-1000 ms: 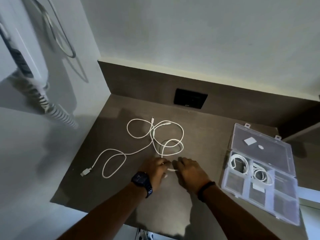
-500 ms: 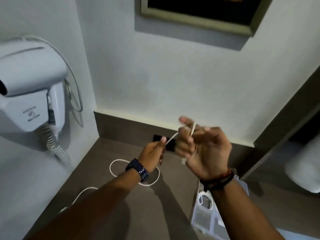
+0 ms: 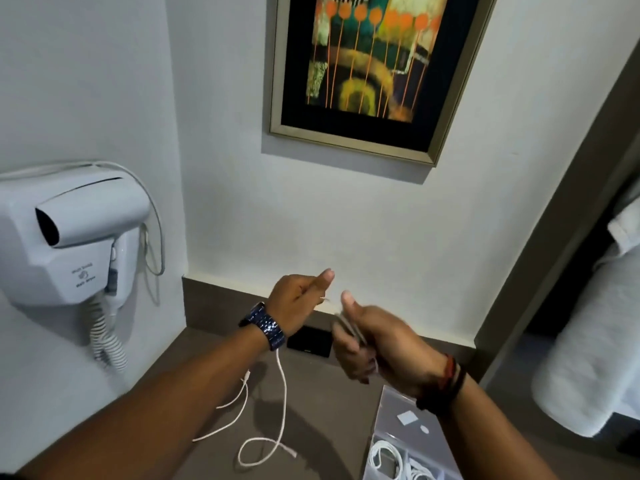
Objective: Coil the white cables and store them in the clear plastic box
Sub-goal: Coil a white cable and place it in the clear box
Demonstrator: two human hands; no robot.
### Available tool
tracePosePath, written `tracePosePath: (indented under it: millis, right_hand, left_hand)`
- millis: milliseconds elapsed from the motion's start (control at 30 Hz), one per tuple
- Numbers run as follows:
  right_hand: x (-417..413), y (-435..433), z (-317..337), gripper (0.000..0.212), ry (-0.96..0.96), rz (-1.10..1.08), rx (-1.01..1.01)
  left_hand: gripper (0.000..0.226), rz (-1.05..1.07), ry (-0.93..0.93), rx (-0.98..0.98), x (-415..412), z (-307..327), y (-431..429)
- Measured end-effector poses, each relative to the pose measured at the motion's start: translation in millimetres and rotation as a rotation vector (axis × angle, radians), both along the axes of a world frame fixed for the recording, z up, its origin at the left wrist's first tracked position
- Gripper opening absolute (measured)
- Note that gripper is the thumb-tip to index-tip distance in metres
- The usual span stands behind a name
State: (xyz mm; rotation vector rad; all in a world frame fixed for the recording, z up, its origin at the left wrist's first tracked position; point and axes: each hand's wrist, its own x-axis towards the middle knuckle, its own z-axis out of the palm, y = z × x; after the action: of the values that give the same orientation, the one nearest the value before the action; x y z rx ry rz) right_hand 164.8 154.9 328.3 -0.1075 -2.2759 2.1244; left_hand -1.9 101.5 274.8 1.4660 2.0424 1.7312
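Both hands are raised above the brown counter (image 3: 322, 407). My right hand (image 3: 377, 348), blurred by motion, is closed around loops of the white cable. My left hand (image 3: 299, 299), with a dark watch at the wrist, pinches the same cable; from it the white cable (image 3: 282, 400) hangs down and ends in loose loops on the counter. The clear plastic box (image 3: 408, 434) lies open at the lower right, with coiled white cables (image 3: 384, 457) in its compartments.
A white wall-mounted hair dryer (image 3: 72, 237) with a spiral cord hangs on the left wall. A black socket plate (image 3: 310, 341) sits in the back panel, a framed picture (image 3: 367, 67) hangs above. A white towel (image 3: 595, 341) hangs at right.
The view has tilted up. Both hands lifted the cable from the counter; my right hand has swung lower and gathered cable, and less cable lies on the counter.
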Motion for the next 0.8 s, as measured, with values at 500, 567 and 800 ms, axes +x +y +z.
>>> tracePosePath:
  millis: [500,567,800]
  right_hand:
    - [6.1,14.5,-19.6,0.075,-0.202,-0.322,0.595]
    - [7.6,0.3,-6.0,0.069,-0.064,-0.041,0.079]
    - [-1.2,13.7,47.2,0.017,0.856,-0.952,0.271]
  left_hand:
    - [0.063,0.152,0.247,0.009,1.7,27.5,-8.2]
    - [0.064,0.121,0.122,-0.003,-1.3,24.8,-4.0]
    - [0.068,-0.113,0.064,-0.106,32.4,-3.4,-4.3]
